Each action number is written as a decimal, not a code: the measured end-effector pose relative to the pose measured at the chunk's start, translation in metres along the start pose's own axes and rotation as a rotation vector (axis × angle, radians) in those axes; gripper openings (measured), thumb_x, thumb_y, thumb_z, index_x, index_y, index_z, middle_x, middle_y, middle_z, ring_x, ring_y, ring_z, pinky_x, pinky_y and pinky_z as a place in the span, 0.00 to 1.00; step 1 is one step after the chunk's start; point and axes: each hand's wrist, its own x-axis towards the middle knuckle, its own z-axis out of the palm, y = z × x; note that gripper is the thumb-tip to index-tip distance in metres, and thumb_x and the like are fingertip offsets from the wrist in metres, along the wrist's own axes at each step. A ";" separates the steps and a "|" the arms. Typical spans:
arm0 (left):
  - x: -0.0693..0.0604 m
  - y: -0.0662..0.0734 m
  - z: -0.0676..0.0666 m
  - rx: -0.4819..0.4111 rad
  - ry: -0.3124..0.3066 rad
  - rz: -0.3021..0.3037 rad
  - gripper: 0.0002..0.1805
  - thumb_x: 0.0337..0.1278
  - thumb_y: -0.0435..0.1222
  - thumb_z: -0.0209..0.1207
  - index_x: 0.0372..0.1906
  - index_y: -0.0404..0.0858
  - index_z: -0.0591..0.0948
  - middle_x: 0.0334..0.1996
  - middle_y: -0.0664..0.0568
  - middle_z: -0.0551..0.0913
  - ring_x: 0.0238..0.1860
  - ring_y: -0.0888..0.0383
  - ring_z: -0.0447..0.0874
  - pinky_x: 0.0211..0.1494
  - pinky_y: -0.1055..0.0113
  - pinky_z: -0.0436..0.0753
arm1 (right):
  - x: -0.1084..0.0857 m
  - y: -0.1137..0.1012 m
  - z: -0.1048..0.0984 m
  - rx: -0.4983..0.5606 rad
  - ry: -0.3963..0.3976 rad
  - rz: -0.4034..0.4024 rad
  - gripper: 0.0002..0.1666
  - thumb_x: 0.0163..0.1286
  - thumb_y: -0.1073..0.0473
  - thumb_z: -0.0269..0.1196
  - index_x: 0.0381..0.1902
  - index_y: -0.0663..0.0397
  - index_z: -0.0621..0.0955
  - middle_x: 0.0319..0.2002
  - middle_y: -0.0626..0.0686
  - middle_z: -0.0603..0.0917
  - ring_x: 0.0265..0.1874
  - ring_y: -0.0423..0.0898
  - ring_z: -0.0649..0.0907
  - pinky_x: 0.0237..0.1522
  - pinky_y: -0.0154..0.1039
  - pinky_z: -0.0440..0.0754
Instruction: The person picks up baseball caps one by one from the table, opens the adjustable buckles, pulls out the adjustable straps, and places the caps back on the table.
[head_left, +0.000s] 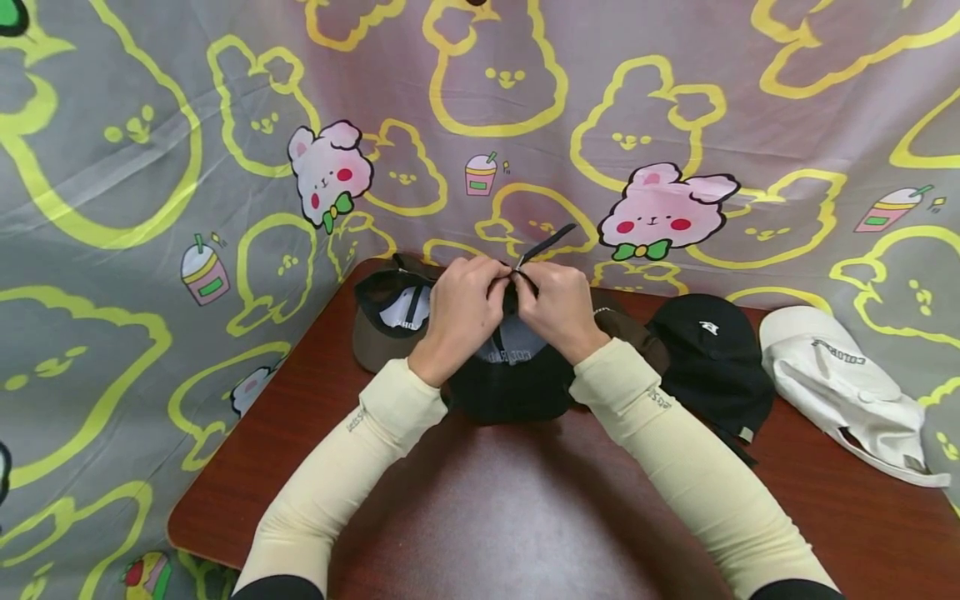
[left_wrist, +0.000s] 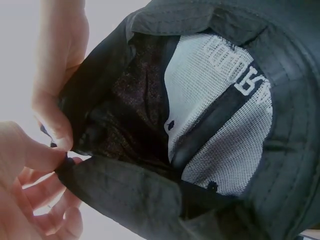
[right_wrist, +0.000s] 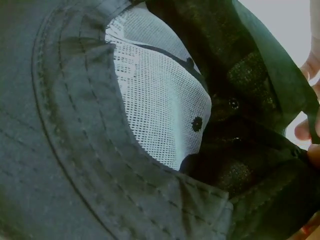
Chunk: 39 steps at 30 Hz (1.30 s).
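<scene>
A black cap (head_left: 510,396) is held upside down over the table, its brim towards me and its opening facing up. Inside it, white mesh lining (left_wrist: 220,110) with lettering shows in the left wrist view. At the cap's far edge my left hand (head_left: 463,304) pinches the back closure between thumb and fingers. Close beside it, my right hand (head_left: 558,304) pinches the same closure from the other side. The thin black strap (head_left: 551,242) sticks up free between the hands, with a small metallic glint at its base. Fingertips hide most of the fastening.
On the left lies a brown cap (head_left: 367,337), opening up. Right of the hands are a dark brown cap (head_left: 633,333), partly hidden, a black cap (head_left: 708,358) and a white cap (head_left: 847,392) near the table's right side. A patterned curtain (head_left: 525,100) hangs behind the reddish-brown table (head_left: 480,533).
</scene>
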 end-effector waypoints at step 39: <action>0.006 0.012 0.004 0.018 -0.043 0.007 0.08 0.66 0.37 0.59 0.37 0.42 0.88 0.36 0.52 0.89 0.38 0.53 0.85 0.44 0.60 0.83 | -0.008 0.004 -0.009 -0.034 -0.030 0.038 0.15 0.67 0.64 0.60 0.19 0.58 0.81 0.18 0.56 0.82 0.16 0.51 0.79 0.22 0.43 0.76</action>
